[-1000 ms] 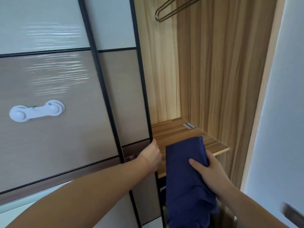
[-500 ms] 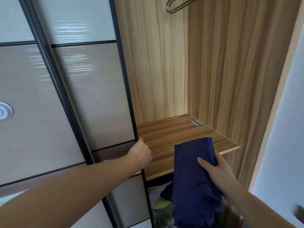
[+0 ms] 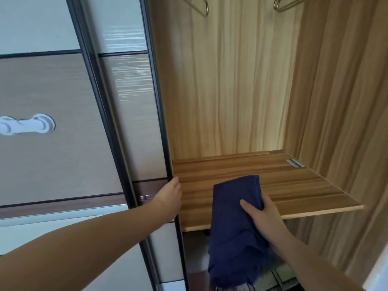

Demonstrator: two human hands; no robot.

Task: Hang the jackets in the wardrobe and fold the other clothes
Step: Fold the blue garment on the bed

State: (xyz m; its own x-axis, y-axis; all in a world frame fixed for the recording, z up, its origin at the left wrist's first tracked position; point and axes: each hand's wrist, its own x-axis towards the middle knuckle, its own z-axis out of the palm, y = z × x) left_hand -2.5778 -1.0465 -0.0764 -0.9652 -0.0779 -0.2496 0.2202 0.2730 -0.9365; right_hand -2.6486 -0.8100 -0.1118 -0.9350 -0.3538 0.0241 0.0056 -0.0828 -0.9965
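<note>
Folded navy garment (image 3: 235, 223) sits gripped in the right hand (image 3: 264, 213), thumb on top and fingers beneath, its far end over the front of the wooden shelf (image 3: 304, 185) while the near end droops below the edge. Lifting that drooping end first should land it flat (a dragged fold would likely open). Left hand (image 3: 169, 198) clasps the sliding door's edge (image 3: 165, 143); open room lies behind and to the right, up to the side wall.

The left hand (image 3: 169, 199) gripped the dark edge of the sliding door (image 3: 134, 127), just left of the wooden shelf (image 3: 294, 185). The right hand (image 3: 265, 215) held a folded navy garment (image 3: 233, 227), its top end lying on the shelf and the rest hanging below the shelf's front edge. Two metal hangers (image 3: 202, 6) hung high above the shelf.
</note>
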